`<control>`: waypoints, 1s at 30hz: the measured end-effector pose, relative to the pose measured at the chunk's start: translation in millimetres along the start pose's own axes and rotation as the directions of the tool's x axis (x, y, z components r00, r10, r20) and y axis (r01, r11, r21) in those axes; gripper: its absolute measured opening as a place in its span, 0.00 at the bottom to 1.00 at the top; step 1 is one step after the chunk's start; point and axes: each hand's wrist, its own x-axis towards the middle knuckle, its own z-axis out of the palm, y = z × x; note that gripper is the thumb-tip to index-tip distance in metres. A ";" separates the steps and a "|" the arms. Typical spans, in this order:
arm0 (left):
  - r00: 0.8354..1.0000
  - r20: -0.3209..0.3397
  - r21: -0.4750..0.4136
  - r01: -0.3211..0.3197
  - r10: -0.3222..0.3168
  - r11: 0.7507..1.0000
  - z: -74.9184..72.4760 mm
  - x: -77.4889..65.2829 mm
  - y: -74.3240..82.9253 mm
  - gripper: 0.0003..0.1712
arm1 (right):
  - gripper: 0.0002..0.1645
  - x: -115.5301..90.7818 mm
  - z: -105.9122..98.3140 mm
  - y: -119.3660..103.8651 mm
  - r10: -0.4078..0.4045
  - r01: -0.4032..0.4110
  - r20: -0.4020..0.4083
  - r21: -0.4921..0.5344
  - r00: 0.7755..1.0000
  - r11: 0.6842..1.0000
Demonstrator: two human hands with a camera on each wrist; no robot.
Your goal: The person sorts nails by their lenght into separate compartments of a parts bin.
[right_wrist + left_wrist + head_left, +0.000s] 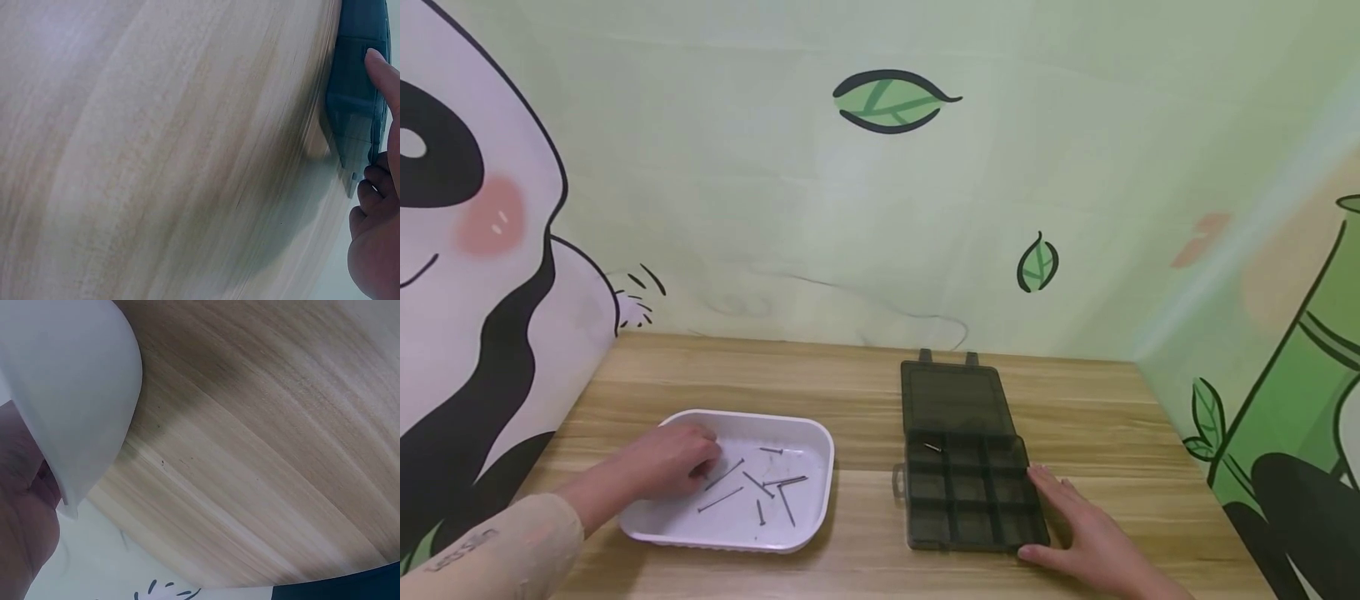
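Note:
A white plastic tray [808, 533] holds several loose metal nails [720, 499] of different lengths. My left hand [677, 458] reaches over the tray's left side, fingers bent down toward its floor. I cannot tell whether those fingertips pinch a nail. A dark translucent compartment box [951, 546] lies with its lid [957, 400] folded back. One small metal piece [932, 447] rests in its far-left compartment. My right hand [1093, 533] holds the box's near right corner, thumb [377, 65] on the near side and fingers along the right side.
Tray and box stand apart on a wood-grain table [865, 500]. A printed cloth backdrop [775, 208] with a cartoon panda and leaves rises behind and beside the table. The box's lid clips [926, 356] point toward the back edge.

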 end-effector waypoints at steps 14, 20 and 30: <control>0.998 -0.008 0.004 0.060 -0.060 0.998 -23.4 4.6 5.1 0.21 | 0.67 -0.1 -0.1 0.1 -0.006 0.006 -0.001 0.010 1.000 1.000; 0.999 -0.051 0.013 0.012 -0.011 1.000 -44.7 16.3 15.3 0.21 | 0.66 -0.6 0.2 0.1 -0.023 0.023 -0.019 0.004 1.000 1.000; 0.993 -0.101 0.021 -0.057 0.059 0.998 -73.4 42.4 37.5 0.19 | 0.66 -0.9 0.3 -0.1 -0.034 0.034 -0.028 -0.008 0.999 0.999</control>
